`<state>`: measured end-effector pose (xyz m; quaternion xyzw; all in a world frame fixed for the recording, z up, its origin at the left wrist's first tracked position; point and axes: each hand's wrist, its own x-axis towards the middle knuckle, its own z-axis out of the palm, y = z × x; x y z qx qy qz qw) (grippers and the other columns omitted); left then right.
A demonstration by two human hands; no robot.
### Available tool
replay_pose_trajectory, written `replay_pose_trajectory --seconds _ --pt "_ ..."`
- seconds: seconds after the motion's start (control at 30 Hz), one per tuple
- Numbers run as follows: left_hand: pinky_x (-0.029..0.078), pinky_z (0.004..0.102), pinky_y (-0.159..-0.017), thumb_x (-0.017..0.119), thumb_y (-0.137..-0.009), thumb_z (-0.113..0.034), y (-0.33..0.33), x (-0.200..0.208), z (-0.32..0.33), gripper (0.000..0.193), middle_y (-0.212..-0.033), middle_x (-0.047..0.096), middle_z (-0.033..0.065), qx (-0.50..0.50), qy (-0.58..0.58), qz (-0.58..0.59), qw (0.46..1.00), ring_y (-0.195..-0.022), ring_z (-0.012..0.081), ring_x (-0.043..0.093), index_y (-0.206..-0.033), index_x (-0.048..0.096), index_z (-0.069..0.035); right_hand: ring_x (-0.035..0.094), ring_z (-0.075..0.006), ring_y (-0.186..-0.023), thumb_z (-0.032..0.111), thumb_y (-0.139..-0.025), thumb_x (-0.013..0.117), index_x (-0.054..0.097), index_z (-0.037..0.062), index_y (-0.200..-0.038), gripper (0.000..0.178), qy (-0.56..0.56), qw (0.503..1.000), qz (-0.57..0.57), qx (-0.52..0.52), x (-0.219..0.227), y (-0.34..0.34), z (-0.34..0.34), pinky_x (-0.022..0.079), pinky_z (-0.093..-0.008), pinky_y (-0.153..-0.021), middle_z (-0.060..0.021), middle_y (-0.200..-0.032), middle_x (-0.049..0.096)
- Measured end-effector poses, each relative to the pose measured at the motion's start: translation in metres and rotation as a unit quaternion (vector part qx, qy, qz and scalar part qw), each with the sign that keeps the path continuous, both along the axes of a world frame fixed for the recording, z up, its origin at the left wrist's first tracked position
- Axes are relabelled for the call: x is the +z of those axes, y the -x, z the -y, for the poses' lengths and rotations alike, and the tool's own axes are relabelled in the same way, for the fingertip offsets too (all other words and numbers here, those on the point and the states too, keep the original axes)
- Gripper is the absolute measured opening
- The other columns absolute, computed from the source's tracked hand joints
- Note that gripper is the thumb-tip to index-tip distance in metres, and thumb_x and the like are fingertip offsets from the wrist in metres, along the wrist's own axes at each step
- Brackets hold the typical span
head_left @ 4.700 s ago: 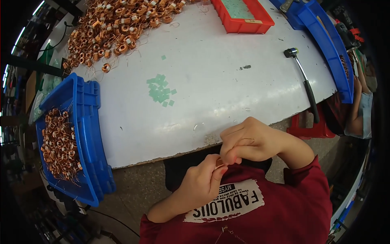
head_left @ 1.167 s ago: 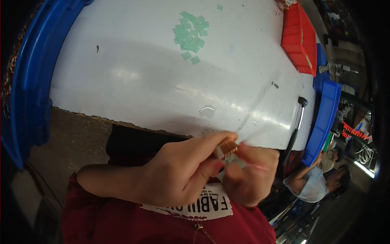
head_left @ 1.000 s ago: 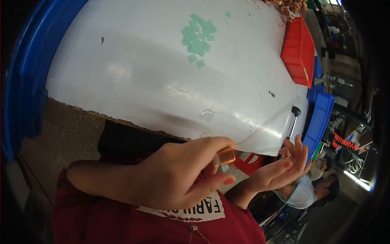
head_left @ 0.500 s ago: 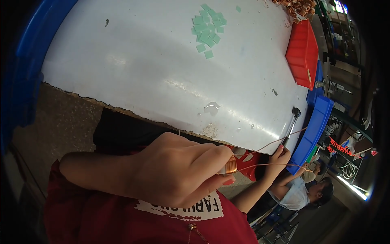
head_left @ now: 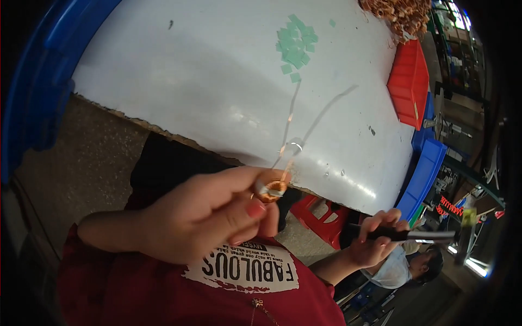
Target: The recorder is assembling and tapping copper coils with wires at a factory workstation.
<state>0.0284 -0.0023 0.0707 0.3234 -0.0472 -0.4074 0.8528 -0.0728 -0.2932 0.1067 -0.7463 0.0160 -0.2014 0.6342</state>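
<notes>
My left hand [head_left: 190, 214] pinches a small ring-shaped coil [head_left: 272, 191] between thumb and fingers, just off the table's near edge. Copper wire is wound round its ring, and a pale strip crosses the middle. Two long copper wire ends, blurred by motion, stick up from it over the white table. Off to the right, my right hand [head_left: 380, 236] is closed round the black handle of a small hammer [head_left: 429, 236]. Its shaft is silver and points right; the head is smeared by motion.
Pale green squares [head_left: 296, 49] lie loosely piled on the white table [head_left: 206, 70]. A red bin [head_left: 408, 81], blue bins [head_left: 421, 179] and a heap of copper-wired parts [head_left: 399, 16] line the right. A red stool [head_left: 321, 223] stands below; a person [head_left: 397, 269] sits beyond.
My right hand has lifted the hammer off the table and let go of the wire ends. The coil in my left hand has turned, its wires now pointing up and away.
</notes>
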Motion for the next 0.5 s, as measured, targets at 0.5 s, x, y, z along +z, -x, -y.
replay_pose_trajectory --seconds 0.5 --pt "0.023 0.0174 -0.044 0.045 -0.099 -0.010 0.015 -0.060 -0.016 0.011 -0.078 0.058 0.0077 0.006 0.131 -0.212 0.969 -0.046 0.0051 0.031 -0.106 0.051 -0.004 0.037 -0.0126 -0.049 0.038 -0.094 0.049 0.048 0.0056 -0.067 0.042 0.361 0.856 -0.261 0.262 -0.003 -0.007 -0.047 0.029 -0.0235 -0.048 -0.0035 -0.058 0.045"
